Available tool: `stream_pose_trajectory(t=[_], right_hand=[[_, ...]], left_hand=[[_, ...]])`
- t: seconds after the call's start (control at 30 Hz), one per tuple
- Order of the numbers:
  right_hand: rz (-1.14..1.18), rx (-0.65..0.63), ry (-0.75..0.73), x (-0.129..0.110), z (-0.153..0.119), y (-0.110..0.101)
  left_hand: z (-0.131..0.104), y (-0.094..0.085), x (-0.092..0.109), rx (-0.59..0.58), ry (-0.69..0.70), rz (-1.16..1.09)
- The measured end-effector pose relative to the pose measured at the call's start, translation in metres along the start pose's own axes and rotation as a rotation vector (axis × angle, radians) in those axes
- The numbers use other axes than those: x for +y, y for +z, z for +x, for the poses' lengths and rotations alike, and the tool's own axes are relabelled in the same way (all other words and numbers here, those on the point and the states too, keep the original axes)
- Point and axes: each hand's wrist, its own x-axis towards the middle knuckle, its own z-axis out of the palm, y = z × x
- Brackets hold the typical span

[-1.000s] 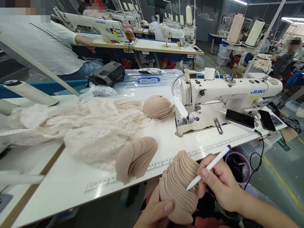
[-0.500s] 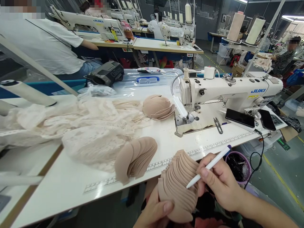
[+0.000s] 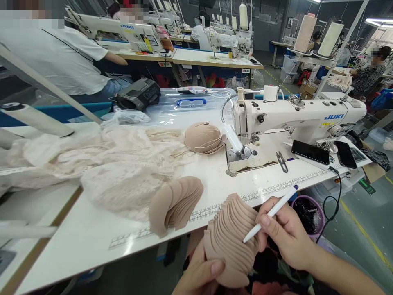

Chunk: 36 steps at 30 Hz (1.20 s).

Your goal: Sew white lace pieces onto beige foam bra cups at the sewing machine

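My left hand (image 3: 201,276) grips a thick stack of beige foam cups (image 3: 229,241) from below, at the bottom centre, just in front of the table's near edge. My right hand (image 3: 285,233) holds a white pen (image 3: 270,214) with its tip resting on the right side of that stack. A second fanned stack of beige cups (image 3: 175,203) lies on the white table (image 3: 92,237), to the left of my hands. A third stack of cups (image 3: 204,138) sits farther back beside the sewing machine (image 3: 294,116).
Pale lace fabric (image 3: 101,164) is heaped over the table's left half. Thread snips (image 3: 282,161) and two phones (image 3: 310,152) lie by the machine. A purple bin (image 3: 308,215) stands below the table's right edge. Other people sit at machines behind.
The pen tip has shifted slightly right and down on the stack. My left hand and the stack have hardly moved.
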Motion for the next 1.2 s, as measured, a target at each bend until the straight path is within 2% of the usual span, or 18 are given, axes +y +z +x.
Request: stream_pose_trajectory(t=[0.1,0.2,0.37,0.6,0.73,0.93,1.1,1.2], right_hand=[[-0.003,-0.04,0.008,0.002,0.0,0.002],[0.066,-0.053,0.062,0.004,0.0,0.003],[0.159,0.02,0.067,0.003,0.0,0.002],[0.033,-0.049,0.01,-0.003,-0.002,0.006],[0.114,-0.016,0.035,0.001,-0.003,0.005],[0.0,-0.066,0.026,-0.002,-0.002,0.006],[0.049,-0.032,0.022,-0.002,-0.003,0.006],[-0.029,-0.051,-0.002,-0.003,-0.003,0.006]], left_hand=[[0.0,0.001,0.001,0.036,-0.026,0.013],[0.002,-0.002,0.0,-0.021,-0.012,0.017],[0.005,-0.005,-0.003,-0.101,0.02,0.005],[0.004,-0.002,-0.002,-0.098,0.014,0.009],[0.005,-0.001,-0.002,-0.097,0.029,0.021],[0.006,0.003,-0.004,-0.134,0.041,0.024],[0.005,0.006,-0.003,-0.098,0.024,0.036],[0.006,0.006,-0.001,-0.133,0.017,0.032]])
